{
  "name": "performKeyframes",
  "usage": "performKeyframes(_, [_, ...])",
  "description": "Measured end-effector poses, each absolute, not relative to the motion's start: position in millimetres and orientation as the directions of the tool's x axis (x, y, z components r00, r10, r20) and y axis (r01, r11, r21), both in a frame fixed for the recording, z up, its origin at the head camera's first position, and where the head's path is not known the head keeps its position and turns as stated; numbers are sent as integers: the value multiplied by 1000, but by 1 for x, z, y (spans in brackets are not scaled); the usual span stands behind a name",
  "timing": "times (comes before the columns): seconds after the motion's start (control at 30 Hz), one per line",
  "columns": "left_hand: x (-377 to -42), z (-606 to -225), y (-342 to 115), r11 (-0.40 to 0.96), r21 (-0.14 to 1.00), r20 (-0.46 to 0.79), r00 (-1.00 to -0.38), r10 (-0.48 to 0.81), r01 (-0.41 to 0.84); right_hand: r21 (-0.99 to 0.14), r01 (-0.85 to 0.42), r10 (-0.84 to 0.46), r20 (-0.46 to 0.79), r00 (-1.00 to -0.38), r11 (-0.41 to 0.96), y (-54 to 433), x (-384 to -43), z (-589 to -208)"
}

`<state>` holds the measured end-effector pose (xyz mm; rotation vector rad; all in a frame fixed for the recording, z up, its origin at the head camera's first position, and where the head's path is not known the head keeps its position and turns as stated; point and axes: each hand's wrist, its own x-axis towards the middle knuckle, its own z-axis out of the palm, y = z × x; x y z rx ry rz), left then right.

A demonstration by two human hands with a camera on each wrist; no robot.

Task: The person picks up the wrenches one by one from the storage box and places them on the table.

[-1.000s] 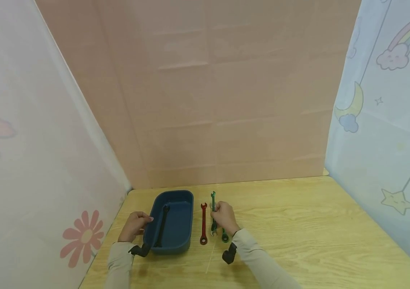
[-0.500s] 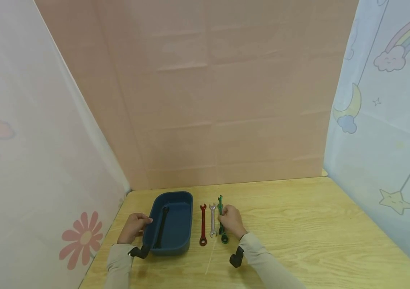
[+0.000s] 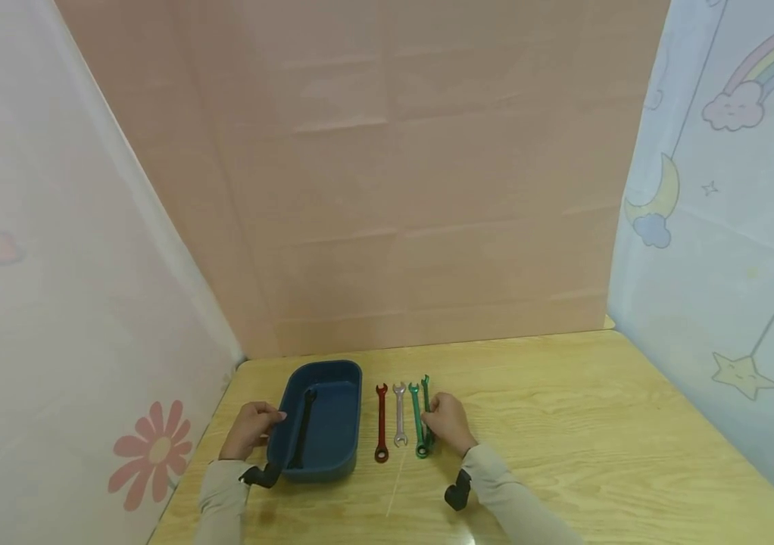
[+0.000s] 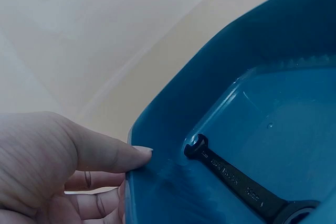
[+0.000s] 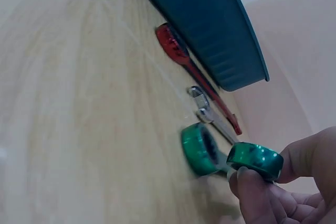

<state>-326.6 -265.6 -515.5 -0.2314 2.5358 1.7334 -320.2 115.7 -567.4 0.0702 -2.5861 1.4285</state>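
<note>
My left hand (image 3: pixel 248 431) pinches the left rim of a blue plastic bin (image 3: pixel 324 475), thumb inside the wall in the left wrist view. A black combination wrench (image 4: pixel 231 179) lies in the bin. My right hand (image 3: pixel 451 425) holds a green ratchet wrench (image 3: pixel 426 390) between thumb and fingers, at the right end of a row of wrenches. Its ring end (image 5: pixel 255 160) shows near the fingertips in the right wrist view. Just left of it lies another green ratchet wrench (image 3: pixel 417 416), then a silver open-ended wrench (image 3: pixel 400 415) and a red ratchet wrench (image 3: pixel 382 422).
The wood-grain table (image 3: pixel 550 424) stretches away to the right of the wrenches. A plain tan sheet (image 3: pixel 428 227) closes off the back. Printed sheets stand on both sides, one with a flower (image 3: pixel 155 452), one with a star (image 3: pixel 746 375).
My right hand has carried the green wrench rightward, from over the silver wrench, past the other green wrench, to its right side. The left hand keeps its grip on the bin.
</note>
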Motion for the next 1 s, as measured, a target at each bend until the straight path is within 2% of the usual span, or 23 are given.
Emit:
performKeyframes(0.33, [-329,-515,-267,332,933,-123,-990,-72,-140,-826,-144,46,201,-978,544,119,-323,-573])
performKeyframes(0.57, [-329,-516,-268,332,930,-133,-987,-89,-155,-835,-75,79,141,-987,546,123,-318,-574])
performKeyframes(0.8, [-328,-518,-268,336,928,-134,-986,-94,-159,-799,-84,104,180,-978,595,121,-309,-571])
performKeyframes(1.0, [-328,-519,-267,334,929,-135,-987,-91,-158,-750,-39,127,163,-979,660,118,-307,-569])
